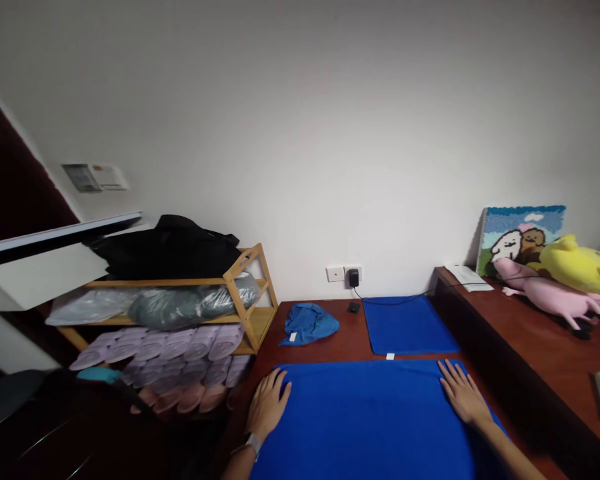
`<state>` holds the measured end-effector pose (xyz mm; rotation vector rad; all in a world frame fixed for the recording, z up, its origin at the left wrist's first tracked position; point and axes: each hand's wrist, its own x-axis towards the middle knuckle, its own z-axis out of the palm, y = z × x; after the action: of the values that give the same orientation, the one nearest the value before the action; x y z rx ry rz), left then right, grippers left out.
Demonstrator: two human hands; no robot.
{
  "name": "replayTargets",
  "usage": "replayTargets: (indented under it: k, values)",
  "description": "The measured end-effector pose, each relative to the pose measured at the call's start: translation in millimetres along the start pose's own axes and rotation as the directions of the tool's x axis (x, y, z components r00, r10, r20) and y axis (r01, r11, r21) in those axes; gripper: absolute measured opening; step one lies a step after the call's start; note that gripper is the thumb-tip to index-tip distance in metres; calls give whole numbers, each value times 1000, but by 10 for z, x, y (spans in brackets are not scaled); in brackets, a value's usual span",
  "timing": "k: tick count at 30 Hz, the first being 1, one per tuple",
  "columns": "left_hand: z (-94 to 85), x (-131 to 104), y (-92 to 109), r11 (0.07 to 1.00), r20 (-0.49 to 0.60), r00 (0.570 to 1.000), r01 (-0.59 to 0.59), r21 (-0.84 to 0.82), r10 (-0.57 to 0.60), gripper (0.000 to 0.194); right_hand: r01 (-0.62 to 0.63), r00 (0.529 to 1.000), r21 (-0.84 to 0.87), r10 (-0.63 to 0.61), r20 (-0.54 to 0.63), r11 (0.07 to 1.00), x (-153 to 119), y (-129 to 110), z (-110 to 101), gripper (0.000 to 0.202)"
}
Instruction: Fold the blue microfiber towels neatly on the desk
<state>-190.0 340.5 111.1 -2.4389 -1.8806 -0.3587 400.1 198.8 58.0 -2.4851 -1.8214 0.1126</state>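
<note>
A large blue cloth (370, 420) lies spread flat on the reddish-brown table (347, 327). My left hand (269, 403) rests on its far left corner, fingers stretched out, with a band on the wrist. At the far right corner, my right hand (463, 393) lies flat on the cloth with its fingers apart. Beyond the cloth sits a smaller folded blue cloth (410, 327) with a white tag at its near edge. To the left of that, a crumpled blue cloth (310, 323) lies in a heap.
A wooden rack (253, 333) on the left holds a black bag (173, 250), wrapped bundles and several pairs of slippers (180, 343). A black plug (353, 277) with a cable is in the wall socket. On the raised right ledge are plush toys (550, 293) and a picture (523, 233).
</note>
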Motion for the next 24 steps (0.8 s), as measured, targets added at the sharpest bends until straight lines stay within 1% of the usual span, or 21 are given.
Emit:
replayTargets:
  k: [4,6,8,11,13,14,15,16,17,18,20,21,22,23,24]
  values:
    - [160,147,26,1000,66,998,7,-25,-6,57,-77,997,-26,77,-17,997,46,-54,55,71]
    - [216,167,2,1000,88,996,3,-11,-2,60,-105,994,-32,104,-15,994,65,-33,82,71]
    - [235,153,-50,1000,104,995,-6,3,5,61,-129,992,-45,129,-4,991,78,13,74,72]
    - [229,99,-146,999,123,992,-36,1,36,64,-189,979,-53,192,62,981,86,8,-57,71]
    - [233,66,-189,998,105,993,-57,-8,57,64,-233,967,-95,240,83,968,82,-162,-229,69]
    - [242,56,-200,998,89,994,-62,-10,62,64,-225,970,-124,234,60,966,73,-322,-328,68]
    - [254,50,-204,998,70,996,-61,-12,61,63,-200,979,-149,205,20,968,58,-538,-424,66]
    - [267,49,-203,998,53,997,-56,-14,56,63,-123,992,-159,117,-43,980,36,-804,-507,65]
    - [280,51,-198,999,40,998,-51,-16,52,63,-13,998,-126,4,-69,992,5,-1110,-571,64]
    - [289,55,-192,999,33,998,-49,-20,50,63,88,993,-61,-93,-76,994,-32,-1440,-610,63]
    - [298,65,-180,998,28,998,-52,-29,53,63,261,964,91,-254,-79,961,-121,-2090,-614,62]
    - [297,68,-177,998,29,998,-55,-33,56,63,335,942,152,-328,-69,930,-165,-2366,-586,63]
    - [293,70,-177,998,33,998,-57,-35,58,63,372,928,195,-371,-40,908,-203,-2583,-546,65]
    - [289,71,-178,998,36,998,-58,-35,59,63,394,916,227,-401,-16,891,-231,-2728,-498,67]
    - [286,70,-181,998,38,998,-58,-34,59,64,397,912,244,-411,10,885,-244,-2793,-447,69]
